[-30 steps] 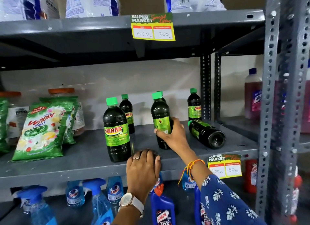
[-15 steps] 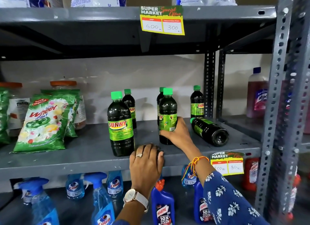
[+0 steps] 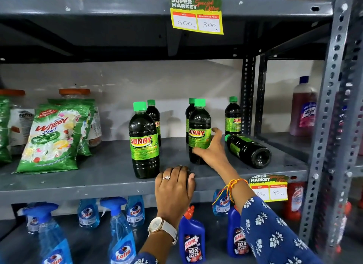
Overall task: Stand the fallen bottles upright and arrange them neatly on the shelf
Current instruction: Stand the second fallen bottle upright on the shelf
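Several dark green-capped Sunny bottles are on the grey middle shelf (image 3: 98, 177). My right hand (image 3: 213, 150) wraps the lower part of an upright bottle (image 3: 199, 126) at the centre, its label facing me. Another upright bottle (image 3: 144, 141) stands to its left near the front. Three more stand at the back: one behind the left bottle (image 3: 154, 114), one behind the held bottle (image 3: 189, 110), one at the right (image 3: 233, 116). One bottle (image 3: 248, 150) lies on its side at the right, base toward me. My left hand (image 3: 173, 187) rests flat over the shelf's front edge.
Green Wheel detergent packets (image 3: 51, 138) and orange-lidded jars fill the shelf's left part. A grey upright post (image 3: 322, 145) bounds the right. Blue Colin spray bottles (image 3: 121, 234) and Harpic bottles (image 3: 193, 242) stand on the shelf below. A yellow price tag (image 3: 269, 189) hangs on the edge.
The bottle in my right hand went from tilted to fully upright and was turned so its label faces front. My left hand stayed on the shelf edge.
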A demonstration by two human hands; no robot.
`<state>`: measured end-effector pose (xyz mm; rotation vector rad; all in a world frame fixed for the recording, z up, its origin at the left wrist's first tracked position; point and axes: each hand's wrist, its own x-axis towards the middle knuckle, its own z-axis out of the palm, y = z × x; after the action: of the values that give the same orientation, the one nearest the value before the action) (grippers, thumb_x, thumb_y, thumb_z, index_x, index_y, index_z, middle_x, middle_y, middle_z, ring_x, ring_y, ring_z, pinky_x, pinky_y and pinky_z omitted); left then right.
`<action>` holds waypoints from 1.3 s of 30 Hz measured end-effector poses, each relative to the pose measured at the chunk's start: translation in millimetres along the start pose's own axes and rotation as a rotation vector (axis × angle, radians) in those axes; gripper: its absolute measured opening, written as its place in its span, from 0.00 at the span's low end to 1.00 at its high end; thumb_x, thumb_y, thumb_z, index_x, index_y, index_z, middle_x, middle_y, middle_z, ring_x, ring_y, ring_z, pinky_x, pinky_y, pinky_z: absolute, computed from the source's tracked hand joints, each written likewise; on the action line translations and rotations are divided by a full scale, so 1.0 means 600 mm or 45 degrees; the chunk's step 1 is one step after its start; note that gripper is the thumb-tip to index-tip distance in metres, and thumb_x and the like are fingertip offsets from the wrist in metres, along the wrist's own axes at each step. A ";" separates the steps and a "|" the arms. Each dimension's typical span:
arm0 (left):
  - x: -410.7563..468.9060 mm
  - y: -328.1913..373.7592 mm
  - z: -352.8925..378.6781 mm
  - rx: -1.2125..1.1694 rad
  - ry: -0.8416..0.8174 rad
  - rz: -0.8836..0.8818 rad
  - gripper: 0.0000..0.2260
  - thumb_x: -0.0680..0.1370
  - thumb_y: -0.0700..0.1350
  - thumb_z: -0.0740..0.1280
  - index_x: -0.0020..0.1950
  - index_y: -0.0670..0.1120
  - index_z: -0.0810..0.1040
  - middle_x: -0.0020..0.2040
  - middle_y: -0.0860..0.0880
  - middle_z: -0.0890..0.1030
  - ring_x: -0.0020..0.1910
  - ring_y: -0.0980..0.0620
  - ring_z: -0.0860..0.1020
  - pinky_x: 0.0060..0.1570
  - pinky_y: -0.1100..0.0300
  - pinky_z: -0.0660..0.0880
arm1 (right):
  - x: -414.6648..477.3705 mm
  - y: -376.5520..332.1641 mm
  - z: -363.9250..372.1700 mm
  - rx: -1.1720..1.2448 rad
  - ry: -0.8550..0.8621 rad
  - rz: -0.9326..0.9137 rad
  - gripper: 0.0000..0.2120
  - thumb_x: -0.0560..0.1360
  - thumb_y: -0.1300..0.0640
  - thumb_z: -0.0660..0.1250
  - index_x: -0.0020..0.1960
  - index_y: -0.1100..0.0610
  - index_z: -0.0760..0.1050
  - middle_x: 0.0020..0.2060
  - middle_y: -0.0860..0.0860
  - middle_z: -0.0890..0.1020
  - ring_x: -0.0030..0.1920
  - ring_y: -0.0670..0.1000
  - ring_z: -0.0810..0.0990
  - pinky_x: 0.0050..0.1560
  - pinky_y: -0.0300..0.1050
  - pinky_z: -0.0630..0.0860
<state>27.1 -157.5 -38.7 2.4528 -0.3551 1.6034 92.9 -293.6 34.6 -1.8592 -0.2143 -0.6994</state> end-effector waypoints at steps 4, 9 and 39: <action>0.000 0.000 0.000 -0.002 -0.006 0.000 0.15 0.77 0.51 0.58 0.48 0.45 0.81 0.45 0.47 0.83 0.44 0.47 0.80 0.47 0.52 0.68 | -0.002 -0.006 0.001 0.006 0.058 0.007 0.40 0.55 0.47 0.80 0.55 0.52 0.56 0.43 0.42 0.67 0.43 0.40 0.69 0.35 0.26 0.66; -0.001 0.000 0.000 -0.005 -0.002 0.002 0.14 0.77 0.50 0.58 0.48 0.45 0.81 0.45 0.47 0.83 0.44 0.46 0.80 0.47 0.51 0.68 | 0.002 0.002 -0.001 -0.122 0.058 0.045 0.31 0.56 0.50 0.79 0.50 0.56 0.64 0.47 0.51 0.70 0.48 0.50 0.71 0.40 0.39 0.65; 0.000 -0.002 0.001 0.021 -0.020 0.008 0.14 0.78 0.51 0.58 0.47 0.47 0.81 0.43 0.49 0.83 0.42 0.47 0.79 0.47 0.53 0.68 | -0.014 -0.009 -0.012 -0.020 -0.006 0.113 0.27 0.55 0.53 0.79 0.47 0.51 0.68 0.39 0.42 0.76 0.42 0.46 0.76 0.36 0.35 0.69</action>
<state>27.9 -156.6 -39.1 2.4802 -0.3530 1.5970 81.2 -296.7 35.9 -1.8739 -0.1292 -0.6374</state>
